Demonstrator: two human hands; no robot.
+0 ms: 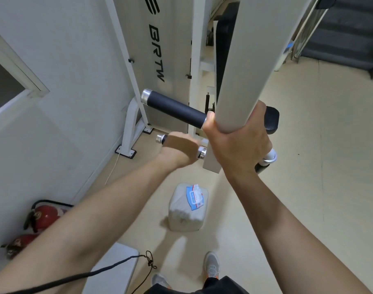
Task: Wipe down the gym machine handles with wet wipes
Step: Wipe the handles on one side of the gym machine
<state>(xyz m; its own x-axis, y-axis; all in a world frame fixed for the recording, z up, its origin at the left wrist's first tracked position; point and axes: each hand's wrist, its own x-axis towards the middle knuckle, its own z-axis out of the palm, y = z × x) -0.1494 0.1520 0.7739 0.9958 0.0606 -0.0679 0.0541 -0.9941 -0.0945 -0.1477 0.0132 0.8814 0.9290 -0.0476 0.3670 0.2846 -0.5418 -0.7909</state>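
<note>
My left hand (180, 150) is wrapped around the lower black handle (160, 138) of the gym machine, covering most of its grip; only the silver end caps show. Whether a wipe lies under the fingers is hidden. My right hand (239, 143) grips the thick white machine arm (255, 60) near its lower end. The upper black handle (174, 108) with a silver cap sticks out to the left, just above my left hand and untouched. A pack of wet wipes (188, 206) lies on the floor below both hands, a wipe poking from its blue-labelled opening.
The machine's white frame (130, 128) stands against the wall on the left. Two red fire extinguishers (43, 216) lie in the lower left corner. A black padded seat (271, 118) sits behind my right hand. Grey stairs (347, 35) rise at the upper right. My feet (212, 267) stand on beige floor.
</note>
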